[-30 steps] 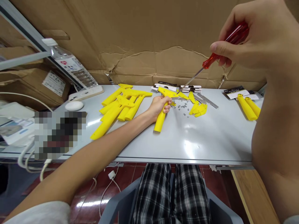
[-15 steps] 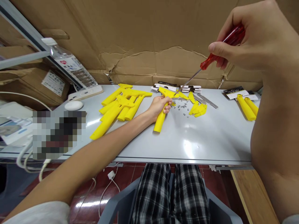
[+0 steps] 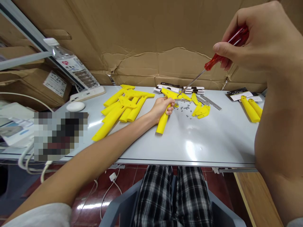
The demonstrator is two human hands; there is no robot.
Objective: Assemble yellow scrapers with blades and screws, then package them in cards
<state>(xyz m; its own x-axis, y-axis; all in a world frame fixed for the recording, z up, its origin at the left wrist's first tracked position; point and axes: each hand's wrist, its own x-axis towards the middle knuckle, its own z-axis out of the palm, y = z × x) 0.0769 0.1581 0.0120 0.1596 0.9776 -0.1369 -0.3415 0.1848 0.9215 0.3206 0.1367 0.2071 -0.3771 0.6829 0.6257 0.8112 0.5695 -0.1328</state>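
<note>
My left hand [image 3: 163, 109] is closed around a yellow plastic scraper handle [image 3: 161, 125], its wide head angled away from me. In my right hand [image 3: 251, 41], raised at the upper right, is a screwdriver [image 3: 213, 61] with a clear red grip. Its shaft slopes down to the left, and the tip meets the right side of the scraper's head. Whether a screw sits under the tip is too small to tell. Several small screws [image 3: 187, 107] lie scattered just right of my left hand, beside loose yellow plates [image 3: 202, 111] and metal blades [image 3: 211, 102].
More yellow scraper handles [image 3: 111, 120] are piled on the left of the table [image 3: 142, 148]. Two yellow handles [image 3: 251, 110] lie at the right by black-and-white cards [image 3: 239, 93]. A water bottle [image 3: 73, 66] leans at the back left, near a white mouse-like object [image 3: 75, 107]. Cardboard [image 3: 153, 37] stands behind.
Almost nothing differs. The view has shifted very slightly, and both hands keep their hold with the screwdriver tip still at the scraper's head.
</note>
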